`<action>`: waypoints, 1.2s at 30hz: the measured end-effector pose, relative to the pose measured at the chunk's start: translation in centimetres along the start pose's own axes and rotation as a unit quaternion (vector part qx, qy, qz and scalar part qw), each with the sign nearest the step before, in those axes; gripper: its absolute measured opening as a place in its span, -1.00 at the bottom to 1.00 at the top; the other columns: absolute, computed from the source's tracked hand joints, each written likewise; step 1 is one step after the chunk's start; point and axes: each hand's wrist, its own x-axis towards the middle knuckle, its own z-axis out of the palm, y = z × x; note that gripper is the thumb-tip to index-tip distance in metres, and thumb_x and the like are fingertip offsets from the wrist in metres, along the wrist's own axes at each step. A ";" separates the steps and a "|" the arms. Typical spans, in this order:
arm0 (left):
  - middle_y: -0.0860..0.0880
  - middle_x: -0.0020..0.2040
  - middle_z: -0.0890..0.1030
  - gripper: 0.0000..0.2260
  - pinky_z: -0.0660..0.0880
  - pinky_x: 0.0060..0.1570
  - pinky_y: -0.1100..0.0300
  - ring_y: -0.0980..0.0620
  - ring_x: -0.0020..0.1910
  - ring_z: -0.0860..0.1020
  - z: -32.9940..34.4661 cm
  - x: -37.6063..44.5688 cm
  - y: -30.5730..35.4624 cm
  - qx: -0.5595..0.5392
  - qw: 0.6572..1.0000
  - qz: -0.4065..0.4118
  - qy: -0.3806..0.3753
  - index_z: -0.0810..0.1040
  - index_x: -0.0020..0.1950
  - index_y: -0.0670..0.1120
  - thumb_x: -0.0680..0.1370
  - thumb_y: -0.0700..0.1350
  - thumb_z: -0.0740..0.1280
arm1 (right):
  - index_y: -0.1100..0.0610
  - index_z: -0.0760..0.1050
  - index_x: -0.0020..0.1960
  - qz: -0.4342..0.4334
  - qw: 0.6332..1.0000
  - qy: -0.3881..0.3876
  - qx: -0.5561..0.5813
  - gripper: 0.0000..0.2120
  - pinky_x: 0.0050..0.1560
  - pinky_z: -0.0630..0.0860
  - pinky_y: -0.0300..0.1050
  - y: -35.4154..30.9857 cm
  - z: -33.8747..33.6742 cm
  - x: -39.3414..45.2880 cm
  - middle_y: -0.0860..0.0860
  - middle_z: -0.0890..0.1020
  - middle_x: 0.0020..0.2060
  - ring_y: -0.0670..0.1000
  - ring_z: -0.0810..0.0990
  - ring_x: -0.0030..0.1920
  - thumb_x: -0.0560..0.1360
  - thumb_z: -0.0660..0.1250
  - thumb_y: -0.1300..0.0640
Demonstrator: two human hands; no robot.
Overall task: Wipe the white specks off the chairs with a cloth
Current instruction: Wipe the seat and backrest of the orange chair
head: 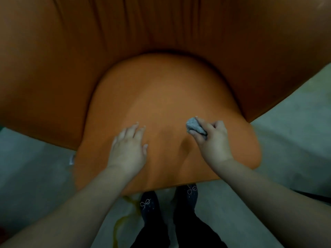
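An orange upholstered chair fills the head view; its rounded seat [161,97] lies right below me and its pleated backrest [125,29] rises behind. My left hand [128,151] rests flat on the front left of the seat, fingers straight. My right hand [213,140] grips a small bunched grey cloth [194,126] between thumb and fingers and holds it against the seat's front right. I make out no white specks in this dim, blurred frame.
Pale grey floor [295,126] shows on both sides of the chair. My two dark shoes [148,204] with small bow patterns stand at the seat's front edge. A yellowish mark [123,221] runs across the floor near my left shoe.
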 end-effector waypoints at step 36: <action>-0.15 0.48 0.27 -0.49 0.18 0.42 -0.01 -0.15 0.43 0.23 -33.1 -11.3 -26.1 -0.013 0.994 0.059 0.087 0.24 0.52 -0.09 0.59 -0.02 0.24 | 0.02 0.44 0.38 0.066 0.978 0.043 0.194 -0.59 0.14 0.48 -0.12 -40.6 -0.2 -12.2 0.07 0.39 0.12 0.00 0.52 -0.01 0.54 0.34 0.02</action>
